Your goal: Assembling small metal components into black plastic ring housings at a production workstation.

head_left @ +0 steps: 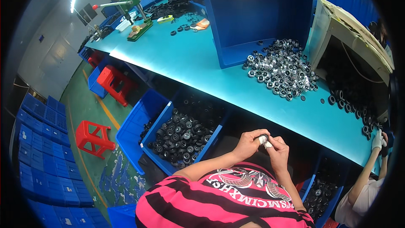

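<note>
In front of my chest, both hands meet around a small black-rimmed wheel [263,137]. My left hand [248,144] pinches it from the left, its fingers closed. From the other side my right hand [279,148] presses closed fingers against it. Something white shows at the fingertips, and whether it is tape, cloth or part of the wheel I cannot tell. Most of the wheel is hidden by my fingers. Beyond my hands, a large pile of shiny silver and black wheel hubs [280,68] spills from a tipped blue bin [263,15] onto the teal table [177,65].
Left of my arms, a blue crate [154,120] holds many black wheels [181,139]. Black rings [348,106] lie by a pale open-fronted box [322,30]. At right, a co-worker's gloved hand [377,140] reaches there. A green press [139,28] and red stools [93,137] stand leftward.
</note>
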`<act>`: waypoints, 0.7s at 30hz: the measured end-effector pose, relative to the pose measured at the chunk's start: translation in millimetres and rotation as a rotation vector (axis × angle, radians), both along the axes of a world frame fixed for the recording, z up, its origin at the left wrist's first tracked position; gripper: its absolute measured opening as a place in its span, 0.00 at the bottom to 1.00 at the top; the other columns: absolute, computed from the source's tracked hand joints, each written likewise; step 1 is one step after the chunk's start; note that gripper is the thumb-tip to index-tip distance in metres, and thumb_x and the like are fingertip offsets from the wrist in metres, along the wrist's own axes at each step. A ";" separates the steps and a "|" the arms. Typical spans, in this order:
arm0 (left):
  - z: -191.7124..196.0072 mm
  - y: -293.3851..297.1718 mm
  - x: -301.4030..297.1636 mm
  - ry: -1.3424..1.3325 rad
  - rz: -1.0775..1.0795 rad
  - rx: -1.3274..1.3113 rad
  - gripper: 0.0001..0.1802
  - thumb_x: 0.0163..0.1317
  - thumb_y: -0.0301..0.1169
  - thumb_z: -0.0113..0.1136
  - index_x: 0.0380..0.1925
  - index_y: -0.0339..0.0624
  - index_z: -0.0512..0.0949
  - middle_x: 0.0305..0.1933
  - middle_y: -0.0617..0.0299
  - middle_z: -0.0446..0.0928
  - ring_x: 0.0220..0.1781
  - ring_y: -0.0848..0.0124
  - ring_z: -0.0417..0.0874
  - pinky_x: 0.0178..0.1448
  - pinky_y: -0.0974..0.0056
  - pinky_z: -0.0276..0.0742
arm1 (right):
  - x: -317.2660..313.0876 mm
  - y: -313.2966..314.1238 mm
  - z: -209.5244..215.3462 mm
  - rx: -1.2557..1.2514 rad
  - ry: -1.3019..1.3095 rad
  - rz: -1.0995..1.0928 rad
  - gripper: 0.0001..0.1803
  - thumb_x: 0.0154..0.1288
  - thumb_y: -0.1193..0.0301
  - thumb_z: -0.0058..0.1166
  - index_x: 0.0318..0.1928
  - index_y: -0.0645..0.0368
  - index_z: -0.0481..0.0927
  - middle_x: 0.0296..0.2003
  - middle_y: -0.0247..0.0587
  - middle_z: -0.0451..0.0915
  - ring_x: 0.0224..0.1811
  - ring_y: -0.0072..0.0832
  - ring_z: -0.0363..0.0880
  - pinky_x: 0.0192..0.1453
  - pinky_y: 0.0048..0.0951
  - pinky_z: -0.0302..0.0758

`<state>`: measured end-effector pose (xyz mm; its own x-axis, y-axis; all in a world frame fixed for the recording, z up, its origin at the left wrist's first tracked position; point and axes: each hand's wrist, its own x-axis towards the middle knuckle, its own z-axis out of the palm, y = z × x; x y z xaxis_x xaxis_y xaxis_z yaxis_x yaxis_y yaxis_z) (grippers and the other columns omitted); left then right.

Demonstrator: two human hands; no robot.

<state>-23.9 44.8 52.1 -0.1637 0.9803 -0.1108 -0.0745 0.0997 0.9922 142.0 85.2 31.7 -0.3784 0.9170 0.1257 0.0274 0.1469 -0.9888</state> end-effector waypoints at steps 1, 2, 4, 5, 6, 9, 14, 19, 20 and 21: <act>-0.2 -0.1 0.6 -0.005 0.003 0.002 0.13 0.70 0.24 0.55 0.51 0.44 0.85 0.37 0.68 0.83 0.32 0.83 0.80 0.30 0.76 0.77 | -0.6 -1.0 0.2 0.011 -0.003 -0.009 0.17 0.61 0.81 0.63 0.52 0.63 0.87 0.32 0.32 0.78 0.35 0.18 0.73 0.38 0.20 0.69; -0.3 0.0 0.7 0.000 0.019 0.005 0.13 0.70 0.24 0.55 0.50 0.44 0.85 0.37 0.68 0.83 0.33 0.83 0.81 0.31 0.76 0.78 | -1.8 -1.9 0.6 0.017 -0.008 -0.015 0.18 0.60 0.82 0.62 0.52 0.63 0.87 0.32 0.32 0.78 0.35 0.18 0.73 0.38 0.20 0.68; -2.6 -0.5 3.9 -0.002 0.050 0.010 0.13 0.70 0.23 0.55 0.50 0.43 0.85 0.37 0.68 0.83 0.34 0.83 0.81 0.32 0.75 0.79 | -3.6 -4.0 1.5 0.025 -0.026 -0.024 0.20 0.58 0.83 0.59 0.53 0.64 0.87 0.32 0.31 0.76 0.35 0.17 0.72 0.38 0.20 0.68; -6.5 -0.6 5.1 0.008 0.052 0.038 0.13 0.71 0.23 0.55 0.50 0.43 0.84 0.38 0.68 0.83 0.35 0.82 0.81 0.33 0.75 0.79 | -4.3 -4.2 -0.1 0.022 -0.019 -0.029 0.20 0.58 0.83 0.59 0.53 0.64 0.87 0.31 0.31 0.76 0.35 0.17 0.72 0.38 0.20 0.68; -11.9 0.4 4.3 0.019 0.057 0.069 0.13 0.71 0.23 0.55 0.51 0.43 0.84 0.39 0.67 0.83 0.36 0.82 0.81 0.34 0.75 0.79 | -4.7 -4.9 -1.3 0.018 -0.013 -0.035 0.20 0.58 0.83 0.59 0.52 0.64 0.87 0.31 0.31 0.76 0.34 0.18 0.72 0.38 0.20 0.68; -23.9 0.5 0.5 0.045 0.046 0.174 0.14 0.72 0.23 0.54 0.54 0.43 0.82 0.43 0.65 0.82 0.36 0.81 0.82 0.35 0.73 0.80 | -7.0 -4.2 -5.6 -0.015 0.027 -0.048 0.18 0.59 0.82 0.62 0.51 0.63 0.87 0.31 0.33 0.78 0.34 0.19 0.74 0.38 0.22 0.70; -16.8 8.3 -14.9 -0.100 -0.148 0.010 0.16 0.73 0.23 0.52 0.57 0.42 0.80 0.46 0.63 0.81 0.35 0.78 0.82 0.33 0.72 0.81 | -8.6 8.7 0.3 0.019 -0.104 -0.031 0.17 0.59 0.79 0.62 0.50 0.61 0.88 0.31 0.36 0.79 0.33 0.22 0.77 0.38 0.24 0.73; -8.0 12.0 -13.0 -0.059 -0.116 0.022 0.14 0.71 0.21 0.52 0.52 0.39 0.81 0.45 0.62 0.82 0.33 0.76 0.83 0.28 0.72 0.80 | -4.1 5.0 5.1 0.106 -0.165 -0.058 0.16 0.60 0.77 0.64 0.50 0.61 0.87 0.32 0.40 0.82 0.34 0.25 0.80 0.38 0.26 0.75; -8.2 9.1 -7.9 -0.036 -0.036 0.012 0.13 0.71 0.21 0.52 0.51 0.40 0.82 0.43 0.63 0.83 0.33 0.78 0.83 0.27 0.74 0.77 | -4.4 3.9 4.7 0.110 -0.161 -0.057 0.16 0.60 0.76 0.65 0.50 0.61 0.87 0.32 0.41 0.82 0.34 0.26 0.81 0.39 0.26 0.76; -10.4 9.8 -2.8 -0.043 0.010 0.039 0.13 0.71 0.21 0.52 0.50 0.40 0.83 0.41 0.64 0.83 0.33 0.80 0.82 0.26 0.75 0.75 | -5.7 5.5 6.3 0.110 -0.154 -0.055 0.16 0.60 0.76 0.66 0.50 0.61 0.87 0.33 0.42 0.83 0.34 0.26 0.82 0.39 0.27 0.76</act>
<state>-26.7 54.6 41.6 -0.1693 0.9823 -0.0800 -0.1180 0.0604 0.9912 136.2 90.7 38.0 -0.3505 0.9208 0.1710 0.1882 0.2481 -0.9503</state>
